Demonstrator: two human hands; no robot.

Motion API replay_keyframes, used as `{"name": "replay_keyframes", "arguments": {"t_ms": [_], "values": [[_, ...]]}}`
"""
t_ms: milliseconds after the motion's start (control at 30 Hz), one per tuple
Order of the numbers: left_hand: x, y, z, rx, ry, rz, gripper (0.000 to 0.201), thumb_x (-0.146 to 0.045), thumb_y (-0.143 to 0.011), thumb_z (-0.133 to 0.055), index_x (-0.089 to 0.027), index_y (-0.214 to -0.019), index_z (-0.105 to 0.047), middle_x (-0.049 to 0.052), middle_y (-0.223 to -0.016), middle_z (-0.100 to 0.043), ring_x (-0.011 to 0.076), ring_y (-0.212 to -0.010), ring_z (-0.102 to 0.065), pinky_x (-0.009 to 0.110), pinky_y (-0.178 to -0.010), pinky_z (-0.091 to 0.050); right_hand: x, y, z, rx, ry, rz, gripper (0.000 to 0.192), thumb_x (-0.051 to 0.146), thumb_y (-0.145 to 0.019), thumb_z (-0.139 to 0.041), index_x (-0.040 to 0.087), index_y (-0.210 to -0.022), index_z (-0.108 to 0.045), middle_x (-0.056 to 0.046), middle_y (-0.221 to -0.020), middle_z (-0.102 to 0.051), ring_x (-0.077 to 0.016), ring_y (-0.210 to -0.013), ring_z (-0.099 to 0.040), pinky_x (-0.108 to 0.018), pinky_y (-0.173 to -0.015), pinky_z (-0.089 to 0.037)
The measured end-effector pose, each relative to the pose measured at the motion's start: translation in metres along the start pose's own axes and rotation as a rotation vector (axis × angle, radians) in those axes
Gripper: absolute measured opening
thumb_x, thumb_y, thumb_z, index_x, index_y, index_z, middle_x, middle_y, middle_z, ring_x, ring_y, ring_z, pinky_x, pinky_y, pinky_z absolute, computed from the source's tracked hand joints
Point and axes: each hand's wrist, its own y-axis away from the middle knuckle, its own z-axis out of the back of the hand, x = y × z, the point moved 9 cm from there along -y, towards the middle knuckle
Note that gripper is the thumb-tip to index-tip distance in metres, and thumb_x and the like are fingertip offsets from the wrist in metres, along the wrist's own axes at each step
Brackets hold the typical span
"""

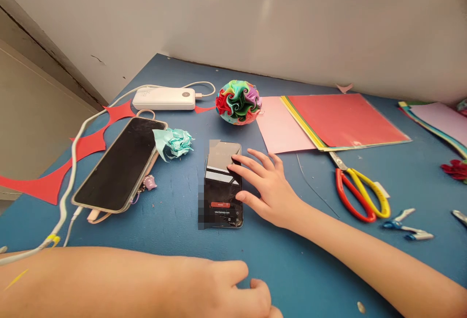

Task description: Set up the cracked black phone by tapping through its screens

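On the blue table lies a small black smartphone (222, 191), its screen lit with a red bar near the bottom and part of it pixelated. My right hand (268, 186) reaches over its right side with fingers spread; the fingertips are at the screen, and I cannot tell whether they press it. In front of the phone, at the bottom edge of the view, my left hand (237, 289) rests with its fingers curled in. Nothing shows between its thumb and forefinger, though its lower part is cut off. A crumpled light-blue paper (175, 143) lies left of the phone.
A larger phone (120, 167) lies at left, beside a white cable (75, 148) and red paper scraps (89, 146). Behind are a white power bank (164, 99) and multicoloured paper ball (239, 102). Right are coloured sheets (346, 118), red-yellow scissors (359, 194) and twisted blue-silver pieces (408, 225).
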Motion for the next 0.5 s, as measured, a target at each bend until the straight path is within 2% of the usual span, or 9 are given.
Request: {"name": "replay_keyframes", "arguments": {"t_ms": [200, 333, 500], "values": [[0.000, 0.001, -0.001, 0.019, 0.022, -0.020, 0.019, -0.018, -0.069, -0.057, -0.013, -0.086, -0.066, 0.009, -0.108, -0.050, 0.0186, -0.086, -0.046, 0.026, -0.046, -0.029, 0.000, -0.001, 0.001, -0.018, -0.004, -0.006, 0.045, 0.053, -0.092, -0.034, 0.030, -0.129, -0.044, 0.000, -0.142, -0.040, -0.0280, -0.134, -0.023, -0.056, -0.105, -0.011], [0.000, 0.001, 0.000, 0.009, 0.019, -0.010, 0.017, -0.018, -0.069, -0.058, -0.014, -0.083, -0.066, 0.008, -0.105, -0.051, 0.0181, -0.085, -0.046, 0.026, -0.045, -0.029, 0.000, 0.000, 0.003, -0.050, -0.004, 0.014, 0.047, 0.053, -0.092, -0.034, 0.029, -0.130, -0.044, -0.004, -0.141, -0.041, -0.0283, -0.133, -0.025, -0.056, -0.104, -0.014], [0.001, 0.001, 0.001, -0.004, 0.010, 0.003, 0.016, -0.019, -0.067, -0.060, -0.016, -0.082, -0.065, 0.008, -0.107, -0.052, 0.0178, -0.085, -0.047, 0.026, -0.045, -0.029, 0.013, 0.008, 0.010, -0.111, -0.008, 0.162, 0.056, 0.061, -0.089, -0.030, 0.024, -0.127, -0.049, -0.008, -0.141, -0.040, -0.0276, -0.132, -0.028, -0.055, -0.108, -0.011]]}}
